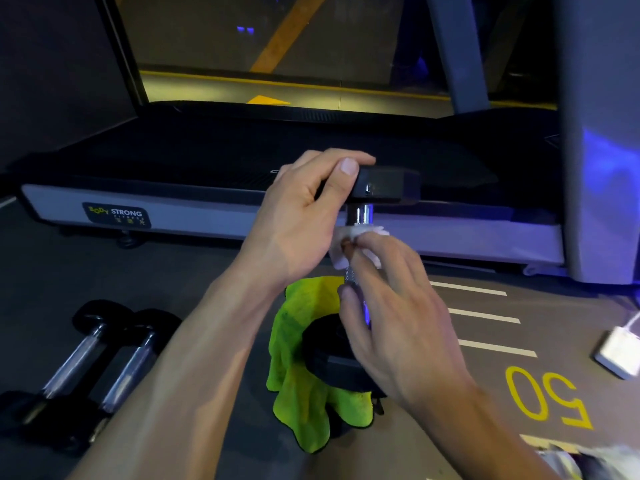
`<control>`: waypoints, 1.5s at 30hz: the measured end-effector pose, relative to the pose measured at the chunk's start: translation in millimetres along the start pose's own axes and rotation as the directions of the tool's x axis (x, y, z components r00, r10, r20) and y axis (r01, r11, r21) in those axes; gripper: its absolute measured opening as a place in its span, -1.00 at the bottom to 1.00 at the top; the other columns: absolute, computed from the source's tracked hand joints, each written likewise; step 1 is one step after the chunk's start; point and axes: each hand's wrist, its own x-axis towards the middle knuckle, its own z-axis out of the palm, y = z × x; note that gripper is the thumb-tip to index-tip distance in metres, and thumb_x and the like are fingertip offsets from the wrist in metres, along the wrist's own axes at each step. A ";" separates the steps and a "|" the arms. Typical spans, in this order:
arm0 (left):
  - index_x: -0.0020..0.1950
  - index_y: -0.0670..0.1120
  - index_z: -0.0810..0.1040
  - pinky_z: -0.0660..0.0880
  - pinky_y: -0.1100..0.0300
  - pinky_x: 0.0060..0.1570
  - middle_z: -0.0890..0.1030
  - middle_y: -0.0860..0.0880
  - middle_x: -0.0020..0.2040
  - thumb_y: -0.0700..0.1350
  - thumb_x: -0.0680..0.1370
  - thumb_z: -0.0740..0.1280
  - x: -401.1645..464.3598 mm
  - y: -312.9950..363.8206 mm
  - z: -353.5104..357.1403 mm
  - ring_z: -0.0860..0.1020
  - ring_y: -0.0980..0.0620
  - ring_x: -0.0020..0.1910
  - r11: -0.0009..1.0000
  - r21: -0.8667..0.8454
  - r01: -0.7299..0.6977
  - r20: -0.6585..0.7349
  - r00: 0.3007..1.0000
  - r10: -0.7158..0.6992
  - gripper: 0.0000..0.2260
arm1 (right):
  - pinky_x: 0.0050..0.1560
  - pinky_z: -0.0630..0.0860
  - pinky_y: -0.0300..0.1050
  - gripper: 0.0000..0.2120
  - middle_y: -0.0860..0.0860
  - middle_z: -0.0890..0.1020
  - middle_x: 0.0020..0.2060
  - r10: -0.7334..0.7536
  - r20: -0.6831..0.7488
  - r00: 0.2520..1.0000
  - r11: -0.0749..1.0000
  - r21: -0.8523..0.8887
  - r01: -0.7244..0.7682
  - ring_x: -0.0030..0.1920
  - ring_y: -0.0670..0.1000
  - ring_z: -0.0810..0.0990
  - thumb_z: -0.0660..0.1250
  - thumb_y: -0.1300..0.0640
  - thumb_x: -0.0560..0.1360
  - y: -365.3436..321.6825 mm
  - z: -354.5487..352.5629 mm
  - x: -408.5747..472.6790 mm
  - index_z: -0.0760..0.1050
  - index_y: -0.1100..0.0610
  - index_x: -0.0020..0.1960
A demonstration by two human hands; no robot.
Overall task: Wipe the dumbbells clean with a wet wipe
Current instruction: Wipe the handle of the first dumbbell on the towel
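A black hex dumbbell (pixel 388 187) stands upright on its lower head, which rests on a bright green cloth (pixel 294 393) on the floor. My left hand (pixel 304 216) grips the upper head from the left side. My right hand (pixel 391 306) pinches a white wet wipe (pixel 341 252) wrapped around the chrome handle (pixel 360 214), just below the upper head. A brownish stain shows on the wipe. Two more dumbbells (pixel 93 362) lie side by side on the floor at the lower left.
A treadmill (pixel 194 216) with a grey side rail runs across right behind the dumbbell, its upright post at the far right. A white box (pixel 620 351) lies on the floor at right. A crinkled packet (pixel 588 462) shows at the bottom right corner. Floor markings read 50.
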 end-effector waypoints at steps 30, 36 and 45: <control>0.28 0.16 0.63 0.39 0.36 0.16 0.54 0.27 0.03 0.07 0.71 0.15 -10.4 2.0 -4.8 0.50 -0.01 0.24 1.000 -0.003 -0.010 -0.030 1.000 0.010 -0.71 | 0.48 0.37 0.07 -0.52 0.09 0.37 0.47 0.043 0.113 0.993 0.971 -0.237 -0.015 0.54 0.14 0.30 0.17 0.00 0.64 -18.3 3.1 -5.0 0.41 0.25 0.45; 0.28 0.16 0.63 0.38 0.15 0.30 0.55 0.27 0.05 0.07 0.71 0.15 -12.4 5.0 0.0 0.51 0.02 0.24 0.999 0.023 -0.044 -0.046 0.998 0.045 -0.71 | 0.53 0.31 0.19 -0.49 0.15 0.44 0.47 0.078 0.048 0.996 0.966 -0.252 -0.064 0.57 0.19 0.31 0.14 -0.02 0.63 -24.6 8.1 -14.0 0.47 0.30 0.42; 0.28 0.17 0.63 0.36 0.24 0.29 0.54 0.30 0.06 0.06 0.72 0.17 -14.0 10.4 4.5 0.48 0.08 0.25 0.999 0.014 -0.037 -0.036 0.999 0.037 -0.74 | 0.45 0.41 0.17 -0.53 0.09 0.41 0.48 0.031 0.075 0.997 0.986 -0.165 -0.018 0.59 0.14 0.27 0.21 0.00 0.65 -16.1 6.0 -42.8 0.46 0.26 0.44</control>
